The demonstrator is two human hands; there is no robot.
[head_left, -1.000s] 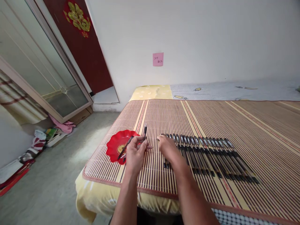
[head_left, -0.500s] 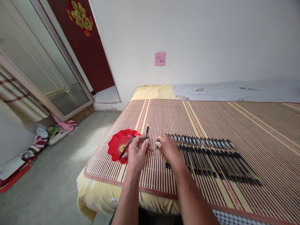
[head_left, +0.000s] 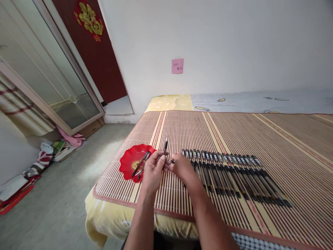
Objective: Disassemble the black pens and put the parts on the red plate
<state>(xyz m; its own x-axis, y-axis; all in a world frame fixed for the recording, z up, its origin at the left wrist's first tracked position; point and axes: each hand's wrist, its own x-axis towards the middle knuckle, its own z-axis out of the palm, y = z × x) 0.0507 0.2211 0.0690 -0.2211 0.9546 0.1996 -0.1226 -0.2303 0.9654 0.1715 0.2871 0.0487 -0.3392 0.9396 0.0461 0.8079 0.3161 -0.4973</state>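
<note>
Upright in my left hand [head_left: 154, 169] is an uncapped black pen [head_left: 165, 146], its pale tip pointing up and its lower end hidden by my fingers. My right hand [head_left: 182, 167] is closed around a small dark piece that looks like a pen cap [head_left: 172, 161], mostly covered by the fingers. The fingertips of both hands nearly meet. Left of my left hand lies a red scalloped plate [head_left: 125, 158] with a few pens [head_left: 140, 164] in it. To the right, a long row of dark pens [head_left: 234, 178] lies side by side, with short labelled caps [head_left: 229, 158] along their upper ends.
A striped bamboo mat [head_left: 182, 128] covers the bed, with yellow bedding [head_left: 111, 211] hanging over its front edge. A pink note [head_left: 177, 66] is stuck on the wall. On the floor at left lie cloths and papers [head_left: 47, 152] beside a glass-panelled door [head_left: 59, 76].
My right hand has moved slightly left towards my left hand with the cap. The pen in my left hand has shifted a little right and tilts slightly more.
</note>
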